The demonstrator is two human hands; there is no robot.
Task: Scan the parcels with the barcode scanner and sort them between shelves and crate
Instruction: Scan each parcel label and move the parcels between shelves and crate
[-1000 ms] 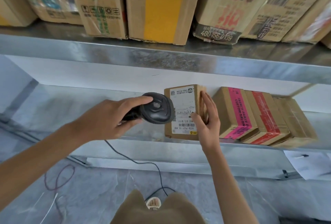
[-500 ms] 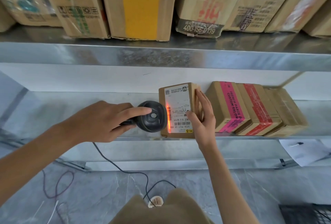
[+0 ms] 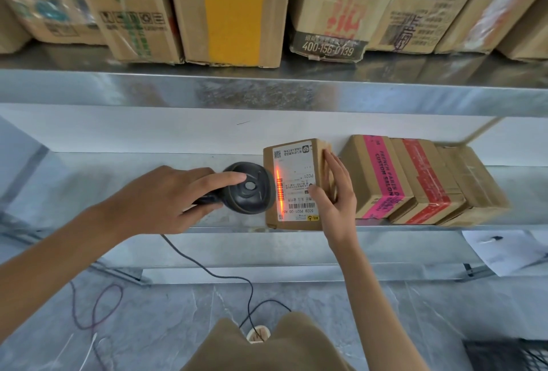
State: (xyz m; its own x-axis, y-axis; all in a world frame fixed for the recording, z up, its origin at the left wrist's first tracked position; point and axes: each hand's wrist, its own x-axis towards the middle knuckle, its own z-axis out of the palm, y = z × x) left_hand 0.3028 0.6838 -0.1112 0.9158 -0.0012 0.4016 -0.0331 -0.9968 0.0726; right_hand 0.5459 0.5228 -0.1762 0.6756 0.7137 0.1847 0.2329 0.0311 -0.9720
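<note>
Red scan line on parcel (image 3: 293, 184) label, just right of your left hand (image 3: 166, 198) gripping barcode scanner (image 3: 249, 188). Right hand (image 3: 338, 195) clasps parcel's right edge on shelf (image 3: 118, 181). Cardboard stiff, likely light; take hold across side faces.

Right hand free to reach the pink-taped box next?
Probably not yet: the right hand is holding the labelled parcel upright for the scanner. The pink-taped box sits just beside it, nothing between.
</note>
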